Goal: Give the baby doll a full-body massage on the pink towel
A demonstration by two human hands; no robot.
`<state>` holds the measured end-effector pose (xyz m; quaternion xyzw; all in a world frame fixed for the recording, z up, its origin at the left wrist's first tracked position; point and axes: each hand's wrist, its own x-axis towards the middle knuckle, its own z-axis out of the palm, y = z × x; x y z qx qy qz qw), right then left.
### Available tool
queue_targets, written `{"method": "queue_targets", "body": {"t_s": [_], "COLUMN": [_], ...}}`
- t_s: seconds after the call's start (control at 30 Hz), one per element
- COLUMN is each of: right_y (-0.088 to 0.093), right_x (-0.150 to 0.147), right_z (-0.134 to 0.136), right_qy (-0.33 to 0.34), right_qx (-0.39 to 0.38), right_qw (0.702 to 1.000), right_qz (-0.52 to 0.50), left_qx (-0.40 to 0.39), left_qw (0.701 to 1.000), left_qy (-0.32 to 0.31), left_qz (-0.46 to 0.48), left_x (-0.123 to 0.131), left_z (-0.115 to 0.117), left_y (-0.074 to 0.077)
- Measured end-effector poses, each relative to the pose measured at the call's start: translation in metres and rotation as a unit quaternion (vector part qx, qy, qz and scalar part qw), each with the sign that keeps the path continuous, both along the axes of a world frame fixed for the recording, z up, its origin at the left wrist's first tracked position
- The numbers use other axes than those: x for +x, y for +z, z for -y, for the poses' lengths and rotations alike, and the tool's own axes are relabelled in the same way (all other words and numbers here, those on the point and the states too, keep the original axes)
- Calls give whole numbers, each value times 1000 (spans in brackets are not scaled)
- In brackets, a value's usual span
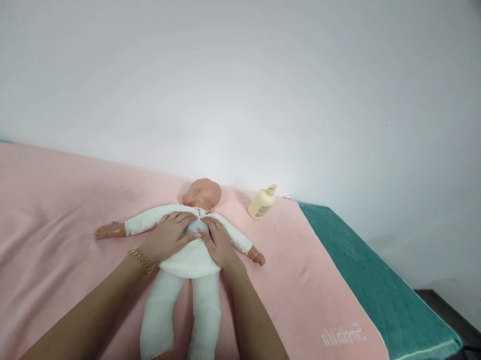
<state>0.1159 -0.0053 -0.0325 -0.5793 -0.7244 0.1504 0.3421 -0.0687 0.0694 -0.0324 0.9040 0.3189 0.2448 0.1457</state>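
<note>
A baby doll (190,259) with a white cloth body lies on a pink sheet, its arms spread and its head pointing away from me. My left hand (173,235) rests flat on the left side of the doll's chest, fingers stretched toward its neck. On the right side of the chest lies my right hand (220,241), also flat with its fingers extended. The two thumbs come close together over a greyish patch at the middle of the chest. Neither hand grips anything. A gold-coloured bracelet (140,260) circles my left wrist.
A pale yellow pump bottle (261,203) stands beyond the doll's right-hand arm, close to the white wall (234,82). The pink sheet (312,289) covers most of the bed. A green quilted surface (377,285) shows along the right edge, with something dark beyond it.
</note>
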Motion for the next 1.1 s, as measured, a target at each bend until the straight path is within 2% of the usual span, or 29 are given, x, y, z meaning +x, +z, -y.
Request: {"method": "queue_targets", "body": {"t_s": [0.4,0.57,0.7,0.77,0.83,0.93,1.03,1.1], "right_y": [-3,-8,-16,-18,-17,-8,4,11], "right_x": [1,0,3,4,5,3,-1,-6], "right_z": [-5,-3,-1,1,3,3,-4,-12], "right_qy": [-2,-8,-14,-25,-42,-88,-156,-199], "right_qx": [1,24,62,81,101,119,113,98], "right_qw": [1000,1000,996,992,987,979,966,955], "right_qz": [15,-10,-65,-97,-122,-144,-172,-198], "left_qx": [-70,-92,-118,-136,-170,-262,-383,-440], "left_qw": [997,991,970,964,968,964,919,891], "left_qy": [3,-8,5,31,36,-15,-49,-41], "left_qz": [15,100,212,227,183,34,-81,-99], "left_x": [2,1,-3,-10,-20,-40,-55,-58], "left_z": [-3,-10,-12,-12,-14,-19,-23,-23], "left_y": [1,-5,6,16,23,28,25,24]}}
